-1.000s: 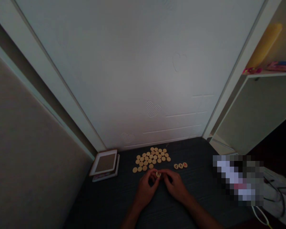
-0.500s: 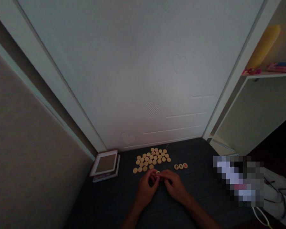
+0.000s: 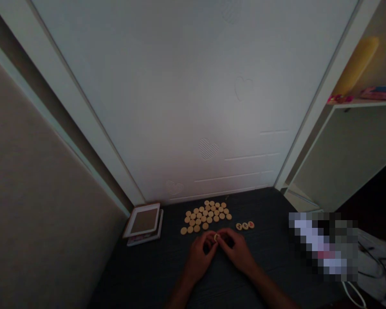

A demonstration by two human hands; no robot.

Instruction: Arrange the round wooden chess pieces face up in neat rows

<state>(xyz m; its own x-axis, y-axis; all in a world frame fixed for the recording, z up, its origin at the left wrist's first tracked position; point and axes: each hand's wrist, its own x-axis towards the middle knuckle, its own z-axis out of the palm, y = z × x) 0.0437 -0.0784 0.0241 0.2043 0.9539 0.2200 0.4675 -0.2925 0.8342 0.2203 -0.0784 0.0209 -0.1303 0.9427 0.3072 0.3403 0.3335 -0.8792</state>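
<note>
Your left hand (image 3: 197,255) and right hand (image 3: 237,249) both pinch one disc (image 3: 216,237), nearside of the disc cluster (image 3: 205,213). Marked trio (image 3: 245,225) right, white-bordered stack (image 3: 143,221) left. Shelf (image 3: 366,104) holds yellow item (image 3: 357,66).

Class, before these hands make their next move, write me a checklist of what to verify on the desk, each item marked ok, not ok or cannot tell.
1. Small disc supported: ok, it is between the left hand and the right hand.
2. Its marking readable: cannot tell, too small and partly covered.
3. Row of three discs marked side up: ok, the rightmost mark is red, the others dark.
4. Marks showing on the large group of discs: not ok, the faces look plain.
5. Right hand clear of the row: ok, dark desk shows between them.
</note>
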